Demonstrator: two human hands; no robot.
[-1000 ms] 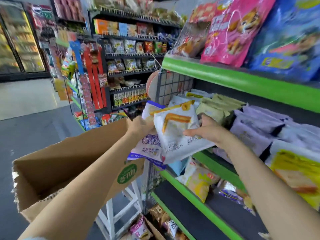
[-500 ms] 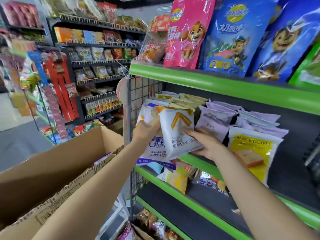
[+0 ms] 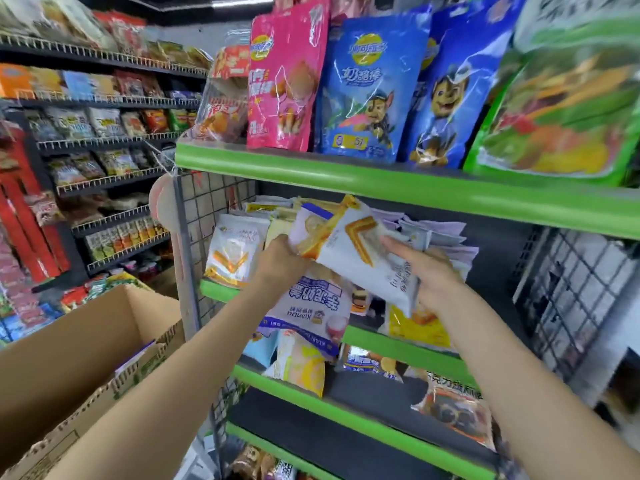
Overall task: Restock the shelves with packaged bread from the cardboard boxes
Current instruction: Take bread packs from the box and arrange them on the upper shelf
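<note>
Bread packets (image 3: 360,258), gripped by both hands (image 3: 282,259) (image 3: 431,275), have risen onto the middle shelf (image 3: 398,344).

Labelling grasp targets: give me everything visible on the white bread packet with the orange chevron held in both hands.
The white plastic bread packet with the orange chevron is a soft, glossy pouch with dark printed text near its lower end. It is tilted, top end up and to the left, in front of the middle green-edged shelf. The right hand holds its right side, with the fingers laid across its front. The left hand grips its left edge along with other packets behind it. It looks sealed and intact.
</note>
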